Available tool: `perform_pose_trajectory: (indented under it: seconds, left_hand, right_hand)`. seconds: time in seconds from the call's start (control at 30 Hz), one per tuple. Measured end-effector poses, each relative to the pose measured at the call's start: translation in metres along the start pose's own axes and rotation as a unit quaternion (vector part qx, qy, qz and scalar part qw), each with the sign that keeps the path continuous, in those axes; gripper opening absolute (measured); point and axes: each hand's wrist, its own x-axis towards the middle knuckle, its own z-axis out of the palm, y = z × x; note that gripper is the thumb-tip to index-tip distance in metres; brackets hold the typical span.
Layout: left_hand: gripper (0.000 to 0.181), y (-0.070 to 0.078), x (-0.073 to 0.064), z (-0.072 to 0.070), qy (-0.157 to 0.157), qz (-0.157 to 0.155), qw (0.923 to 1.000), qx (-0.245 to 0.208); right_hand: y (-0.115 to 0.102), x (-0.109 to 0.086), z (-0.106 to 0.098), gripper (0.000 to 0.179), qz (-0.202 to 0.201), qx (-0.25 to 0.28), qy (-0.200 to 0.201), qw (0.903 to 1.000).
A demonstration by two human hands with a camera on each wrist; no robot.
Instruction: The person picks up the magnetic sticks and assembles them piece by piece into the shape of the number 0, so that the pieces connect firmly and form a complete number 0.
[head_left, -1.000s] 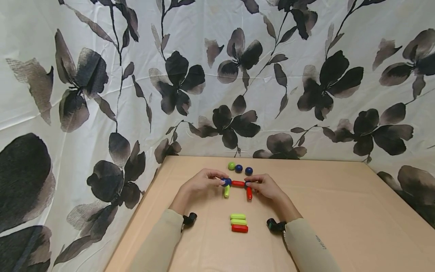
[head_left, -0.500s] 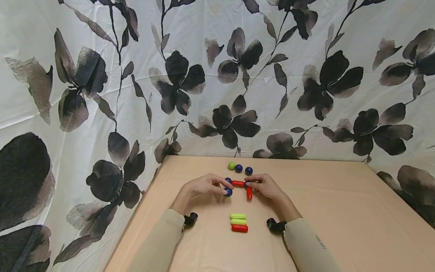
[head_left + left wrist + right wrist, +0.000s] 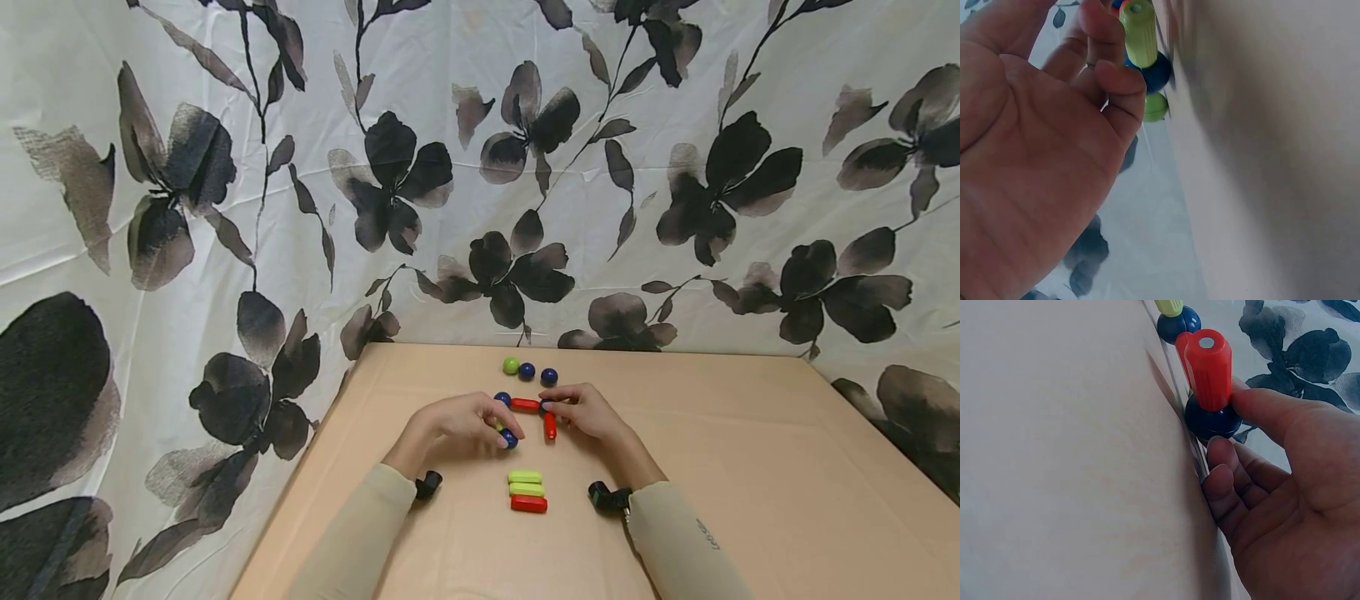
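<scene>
My left hand (image 3: 467, 419) pinches a blue ball (image 3: 509, 439) at the near end of a yellow-green stick (image 3: 1140, 39), which it mostly covers in the head view. That stick's far end meets another blue ball (image 3: 502, 399). From there a red stick (image 3: 525, 405) runs across to a corner blue ball (image 3: 1212, 420), gripped between thumb and fingers of my right hand (image 3: 588, 411). A second red stick (image 3: 1211, 372) juts from this corner toward the person. In the left wrist view, curled fingers hide the pinched ball.
Behind the joined pieces lie a green ball (image 3: 511, 366) and two blue balls (image 3: 527, 372). Nearer the person, two yellow-green sticks (image 3: 525, 483) and a red stick (image 3: 528, 504) lie side by side on the table (image 3: 720, 467). A floral cloth (image 3: 450, 208) hangs behind.
My left hand has moved from the far-left corner toward the person, carrying the blue ball to the near end of the yellow-green stick. My right hand has stayed on its corner ball.
</scene>
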Motion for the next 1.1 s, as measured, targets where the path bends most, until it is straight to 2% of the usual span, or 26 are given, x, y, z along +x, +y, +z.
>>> perform_pose_trajectory:
  seconds: [0.17, 0.33, 0.6, 0.9, 1.1]
  left_hand:
    - [0.025, 0.0062, 0.0002, 0.0044, -0.007, -0.023, 0.9997, 0.007]
    - [0.025, 0.0072, -0.0014, 0.0051, 0.003, -0.047, 0.9987, 0.016]
    - [0.024, 0.0057, 0.0007, 0.0045, 0.021, -0.035, 0.9960, 0.080]
    - [0.026, 0.0056, 0.0006, 0.0049, 0.031, -0.047, 0.9959, 0.071]
    - [0.026, 0.0042, 0.0008, 0.0052, 0.033, -0.043, 0.9956, 0.076]
  right_hand:
    - [0.0014, -0.0001, 0.0000, 0.029, -0.002, 0.003, -0.001, 1.0000]
    - [0.0018, 0.0005, -0.0001, 0.028, 0.006, 0.004, -0.003, 1.0000]
    - [-0.0007, 0.0012, 0.0004, 0.028, 0.015, -0.002, 0.001, 0.9999]
    - [-0.0021, 0.0012, 0.0009, 0.027, 0.012, -0.008, 0.003, 0.9999]
    - [-0.0008, 0.0009, 0.0013, 0.028, 0.004, -0.006, 0.003, 1.0000]
